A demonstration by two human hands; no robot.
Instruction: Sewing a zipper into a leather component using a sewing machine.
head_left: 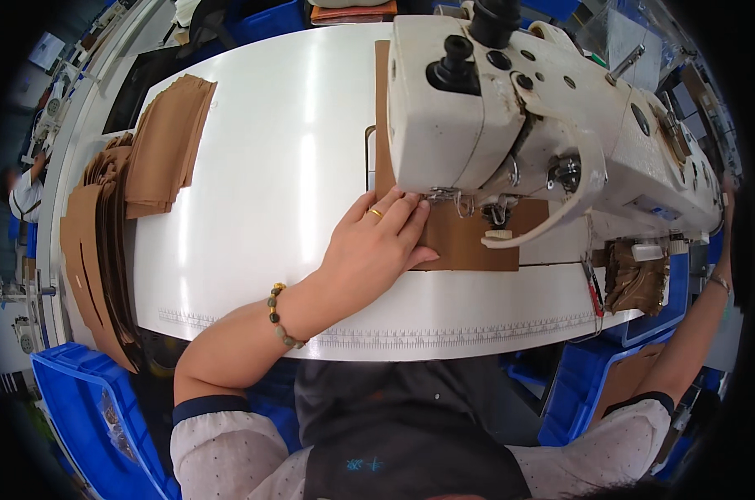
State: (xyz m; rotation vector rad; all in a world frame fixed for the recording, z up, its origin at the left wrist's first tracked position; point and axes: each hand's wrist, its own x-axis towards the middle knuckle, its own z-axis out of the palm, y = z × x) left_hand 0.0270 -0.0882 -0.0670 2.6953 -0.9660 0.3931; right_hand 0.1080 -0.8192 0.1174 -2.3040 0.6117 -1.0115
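A flat brown leather-like panel (469, 247) lies on the white table under the head of the white sewing machine (444, 125). On its left part rests my left hand (386, 229), open, fingers stretched out and pressing flat near the presser foot (497, 217). The fingertips lie just below the machine head. My right arm reaches far to the right, past the machine's end. There my right hand (729, 196) is beside the machine's right end, at the dark rim of the picture, and its fingers cannot be made out.
Stacked brown panels (167, 142) lie on the table's left side, with more hanging over the edge (94, 267). Right of the machine are a red-handled tool (594, 296) and a bundle of brown pieces (636, 279). Blue bins (86, 400) stand below. A person (26, 193) is far left.
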